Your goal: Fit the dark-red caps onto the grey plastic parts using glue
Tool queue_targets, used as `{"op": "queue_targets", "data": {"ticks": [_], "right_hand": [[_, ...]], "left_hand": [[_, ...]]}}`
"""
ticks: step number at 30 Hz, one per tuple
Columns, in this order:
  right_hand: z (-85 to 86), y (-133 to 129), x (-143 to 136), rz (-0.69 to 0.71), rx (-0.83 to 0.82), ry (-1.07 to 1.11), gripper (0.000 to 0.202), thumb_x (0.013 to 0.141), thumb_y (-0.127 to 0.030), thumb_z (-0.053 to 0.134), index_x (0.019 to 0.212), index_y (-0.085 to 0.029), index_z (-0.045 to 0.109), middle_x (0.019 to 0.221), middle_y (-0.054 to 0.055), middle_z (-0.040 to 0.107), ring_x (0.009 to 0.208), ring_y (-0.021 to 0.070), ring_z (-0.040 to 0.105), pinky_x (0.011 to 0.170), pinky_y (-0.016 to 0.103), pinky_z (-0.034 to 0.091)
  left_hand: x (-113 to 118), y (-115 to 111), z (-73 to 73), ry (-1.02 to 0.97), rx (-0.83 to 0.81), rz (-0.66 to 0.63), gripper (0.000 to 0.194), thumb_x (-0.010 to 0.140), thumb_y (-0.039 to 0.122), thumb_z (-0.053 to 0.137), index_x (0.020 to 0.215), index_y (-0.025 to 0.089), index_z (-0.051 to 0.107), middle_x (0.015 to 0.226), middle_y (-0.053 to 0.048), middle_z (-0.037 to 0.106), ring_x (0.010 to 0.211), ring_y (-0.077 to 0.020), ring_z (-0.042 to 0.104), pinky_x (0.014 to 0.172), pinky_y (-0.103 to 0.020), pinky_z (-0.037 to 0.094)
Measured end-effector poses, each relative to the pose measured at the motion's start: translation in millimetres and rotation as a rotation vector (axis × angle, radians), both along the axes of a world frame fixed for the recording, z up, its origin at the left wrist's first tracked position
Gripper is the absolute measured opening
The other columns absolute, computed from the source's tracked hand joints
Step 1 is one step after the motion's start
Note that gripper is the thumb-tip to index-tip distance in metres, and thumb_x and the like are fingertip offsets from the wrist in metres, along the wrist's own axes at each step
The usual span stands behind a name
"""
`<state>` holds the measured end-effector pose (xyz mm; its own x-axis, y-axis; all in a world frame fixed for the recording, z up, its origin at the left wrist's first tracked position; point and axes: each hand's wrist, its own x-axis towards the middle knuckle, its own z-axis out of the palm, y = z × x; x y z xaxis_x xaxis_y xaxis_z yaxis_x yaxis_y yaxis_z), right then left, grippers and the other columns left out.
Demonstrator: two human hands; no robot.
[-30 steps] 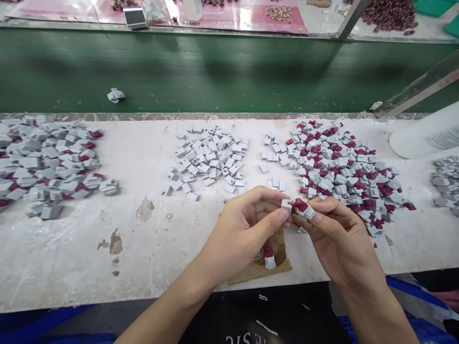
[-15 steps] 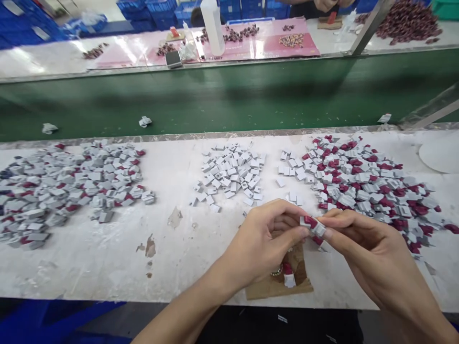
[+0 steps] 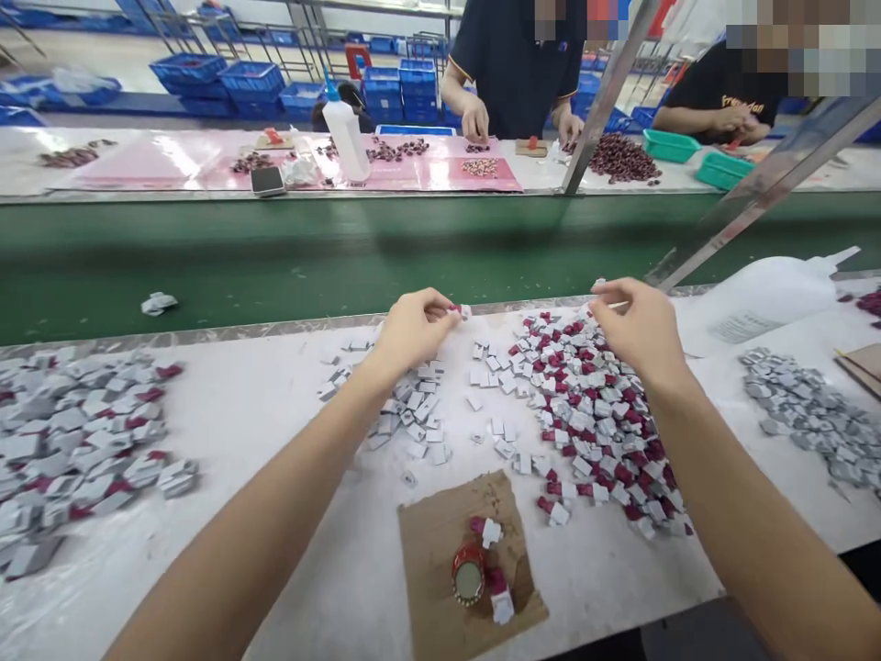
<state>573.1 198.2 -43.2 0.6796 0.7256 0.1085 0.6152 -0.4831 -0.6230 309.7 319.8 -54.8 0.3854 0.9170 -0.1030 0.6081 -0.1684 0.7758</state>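
Note:
My left hand point(image 3: 417, 329) pinches a small white-and-maroon plastic piece point(image 3: 463, 312) at the table's far edge, above a pile of white pieces point(image 3: 417, 408). My right hand point(image 3: 639, 329) reaches over a pile of white-and-maroon pieces point(image 3: 585, 404); its thumb and fingertips are closed beside a pale piece point(image 3: 600, 283) at the green belt's edge. Whether that piece is in its grip is hidden. On a brown cardboard sheet point(image 3: 430, 532) in front of me lie a red bottle cap point(image 3: 469, 576) and two white-and-maroon pieces point(image 3: 501, 599).
Another large pile of grey-white and maroon pieces point(image 3: 83, 431) covers the left. To the right are a white plastic bottle point(image 3: 763, 298) and grey pieces point(image 3: 812, 413). A slanted metal post point(image 3: 750, 202) rises beyond my right hand. Two co-workers sit across the green belt point(image 3: 275, 248).
My hands have parted from above the cardboard and stretched forward to the table's far edge, the left still with a white-and-maroon piece. The view has tilted up and turned right, uncovering the red cap.

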Motion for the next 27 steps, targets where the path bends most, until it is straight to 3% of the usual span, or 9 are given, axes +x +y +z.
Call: {"op": "queue_targets", "data": {"ticks": [4, 8, 11, 13, 15, 17, 20, 23, 27], "right_hand": [[-16.9, 61, 58, -0.165, -0.173, -0.031, 0.01, 0.099, -0.02, 0.079, 0.108, -0.015, 0.081, 0.119, 0.014, 0.083, 0.115, 0.0313, 0.078, 0.105, 0.049, 0.061], [-37.5, 91, 71, -0.215, -0.302, -0.031, 0.022, 0.105, -0.035, 0.08, 0.116, -0.016, 0.077, 0.124, 0.008, 0.08, 0.113, 0.0252, 0.078, 0.102, 0.05, 0.064], [-43.4, 98, 65, -0.16, -0.273, -0.038, 0.01, 0.097, -0.022, 0.085, 0.102, -0.015, 0.08, 0.115, 0.011, 0.083, 0.113, 0.0292, 0.079, 0.106, 0.051, 0.062], [-39.7, 100, 57, -0.088, -0.221, -0.02, 0.007, 0.087, -0.011, 0.085, 0.09, -0.014, 0.08, 0.102, 0.014, 0.084, 0.107, 0.0324, 0.08, 0.103, 0.048, 0.063], [-30.1, 95, 46, -0.014, -0.159, 0.009, 0.01, 0.083, -0.007, 0.083, 0.09, -0.014, 0.082, 0.096, 0.015, 0.085, 0.099, 0.033, 0.082, 0.097, 0.044, 0.064], [-17.0, 80, 28, 0.057, -0.096, 0.042, 0.016, 0.086, -0.012, 0.082, 0.102, -0.013, 0.084, 0.096, 0.014, 0.085, 0.092, 0.0302, 0.082, 0.088, 0.041, 0.066], [0.8, 36, -9, 0.211, 0.013, 0.091, 0.024, 0.088, -0.025, 0.084, 0.111, -0.018, 0.086, 0.097, 0.01, 0.087, 0.087, 0.0269, 0.082, 0.078, 0.036, 0.067], [7.0, -26, -51, 0.425, 0.09, 0.165, 0.027, 0.092, -0.037, 0.082, 0.115, -0.023, 0.088, 0.096, 0.009, 0.086, 0.082, 0.0268, 0.08, 0.071, 0.039, 0.067], [-2.0, -97, -96, 0.515, 0.102, 0.277, 0.025, 0.1, -0.043, 0.075, 0.117, -0.028, 0.087, 0.086, 0.006, 0.082, 0.075, 0.0243, 0.076, 0.063, 0.036, 0.064]], "left_hand": [[18, 59, -22.3, 0.075, 0.013, 0.143, 0.005, 0.099, 0.015, 0.071, 0.1, 0.018, 0.074, 0.114, -0.016, 0.082, 0.107, -0.0286, 0.077, 0.096, -0.041, 0.06], [26, 88, -38.1, 0.187, 0.008, 0.193, 0.005, 0.098, 0.015, 0.071, 0.101, 0.019, 0.073, 0.12, -0.017, 0.08, 0.114, -0.0317, 0.075, 0.099, -0.042, 0.059], [23, 86, -37.1, 0.289, 0.023, 0.179, 0.012, 0.099, 0.017, 0.069, 0.11, 0.019, 0.072, 0.125, -0.018, 0.077, 0.12, -0.0347, 0.073, 0.101, -0.044, 0.058], [16, 72, -30.5, 0.357, 0.077, 0.154, 0.025, 0.097, 0.019, 0.071, 0.122, 0.017, 0.069, 0.134, -0.021, 0.071, 0.131, -0.0398, 0.067, 0.109, -0.049, 0.055], [5, 48, -22.4, 0.406, 0.151, 0.082, 0.033, 0.094, 0.022, 0.073, 0.127, 0.017, 0.068, 0.14, -0.021, 0.065, 0.139, -0.0433, 0.059, 0.116, -0.054, 0.049], [-9, 21, -16.1, 0.433, 0.213, -0.044, 0.03, 0.093, 0.026, 0.074, 0.123, 0.02, 0.071, 0.135, -0.016, 0.066, 0.137, -0.0424, 0.056, 0.119, -0.055, 0.046], [-27, -16, -13.2, 0.466, 0.269, -0.196, 0.022, 0.094, 0.03, 0.071, 0.114, 0.022, 0.073, 0.119, -0.013, 0.07, 0.129, -0.0406, 0.057, 0.116, -0.055, 0.046], [-36, -38, -15.2, 0.507, 0.311, -0.221, 0.019, 0.096, 0.028, 0.068, 0.112, 0.019, 0.072, 0.117, -0.016, 0.07, 0.127, -0.0419, 0.056, 0.112, -0.056, 0.046], [-38, -56, -19.0, 0.558, 0.377, -0.199, 0.02, 0.097, 0.031, 0.069, 0.112, 0.017, 0.071, 0.124, -0.019, 0.068, 0.124, -0.0431, 0.055, 0.107, -0.055, 0.047]]}}
